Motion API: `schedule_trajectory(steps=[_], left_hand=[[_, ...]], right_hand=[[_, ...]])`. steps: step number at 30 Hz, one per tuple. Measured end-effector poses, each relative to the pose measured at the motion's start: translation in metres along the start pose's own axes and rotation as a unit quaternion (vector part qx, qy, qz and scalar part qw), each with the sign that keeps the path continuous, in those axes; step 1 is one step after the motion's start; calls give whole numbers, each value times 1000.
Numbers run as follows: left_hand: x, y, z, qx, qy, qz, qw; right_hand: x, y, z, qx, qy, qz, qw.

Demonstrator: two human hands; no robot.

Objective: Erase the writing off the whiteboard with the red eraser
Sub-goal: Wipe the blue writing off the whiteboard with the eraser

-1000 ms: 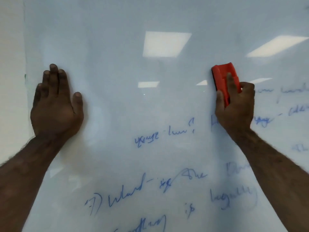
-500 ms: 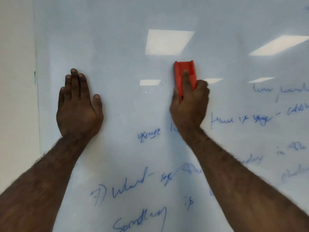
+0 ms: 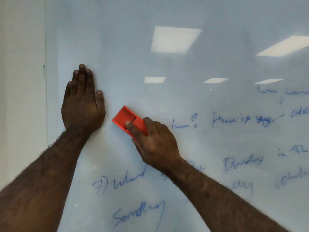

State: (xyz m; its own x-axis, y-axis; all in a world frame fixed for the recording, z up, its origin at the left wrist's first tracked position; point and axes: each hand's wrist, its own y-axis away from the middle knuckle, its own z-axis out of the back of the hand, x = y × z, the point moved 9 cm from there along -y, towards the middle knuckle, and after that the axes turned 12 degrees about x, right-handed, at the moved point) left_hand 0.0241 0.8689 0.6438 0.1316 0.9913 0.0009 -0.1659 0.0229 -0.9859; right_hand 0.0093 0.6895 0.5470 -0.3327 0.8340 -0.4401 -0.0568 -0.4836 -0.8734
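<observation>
The whiteboard [image 3: 175,67] fills the view, with blue handwriting [image 3: 240,120] across its lower and right parts. My right hand [image 3: 154,142] presses the red eraser [image 3: 127,120] against the board, tilted up to the left, just right of my left hand. My left hand [image 3: 82,102] lies flat on the board, fingers together, holding nothing. The board above and around the eraser is wiped clean. More blue words [image 3: 138,213] run below both arms, partly hidden by my right forearm.
The whiteboard's left edge [image 3: 45,97] meets a pale wall [image 3: 20,97]. Ceiling lights [image 3: 173,39] are mirrored in the glossy board.
My right hand has swept the eraser leftward and down, tilting it. A blue word left of the "?" word is gone. My left hand stays flat on the board.
</observation>
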Motion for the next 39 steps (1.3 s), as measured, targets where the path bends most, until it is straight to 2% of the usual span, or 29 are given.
schedule_trajectory(steps=[4,9,11,14,16,18,21,24,26,28,30,32,34,36,39], left_hand=[[0,1,0,-3,-1,1,1000],[0,2,-2,-1,0,4,1000],[0,2,-2,1,0,3,1000],[0,2,-3,-5,-2,5,1000],[0,2,-3,-10,-7,6,1000],[0,2,-3,-17,-14,7,1000],[1,2,-5,-13,-14,11,1000],[2,1,-6,-8,-10,9,1000],[3,1,-5,-15,-11,4,1000],[5,1,-5,-20,-15,3,1000],[7,0,-5,-19,-14,2,1000],[7,0,-6,-22,-11,0,1000],[5,1,-5,-31,-15,0,999],[2,2,-4,-32,-19,11,999],[-9,5,-6,-20,-2,45,999]], right_hand=[[-81,16,20,-17,15,-60,998],[-197,62,53,-57,57,-229,970],[-242,94,66,-90,37,-335,937],[-286,140,79,-170,-38,-501,848],[-286,143,79,-184,-60,-548,814],[-266,123,77,-186,-70,-538,819],[-206,72,68,-158,-67,-449,877],[-117,25,44,-91,-64,-283,953],[-65,13,27,-29,-49,-146,988],[-52,18,19,13,-31,-47,998],[-72,32,21,25,-9,-8,1000],[-112,51,29,23,12,-26,999],[-165,73,42,6,25,-94,995],[-223,101,59,-17,20,-200,979],[-302,156,82,-58,-14,-378,924]])
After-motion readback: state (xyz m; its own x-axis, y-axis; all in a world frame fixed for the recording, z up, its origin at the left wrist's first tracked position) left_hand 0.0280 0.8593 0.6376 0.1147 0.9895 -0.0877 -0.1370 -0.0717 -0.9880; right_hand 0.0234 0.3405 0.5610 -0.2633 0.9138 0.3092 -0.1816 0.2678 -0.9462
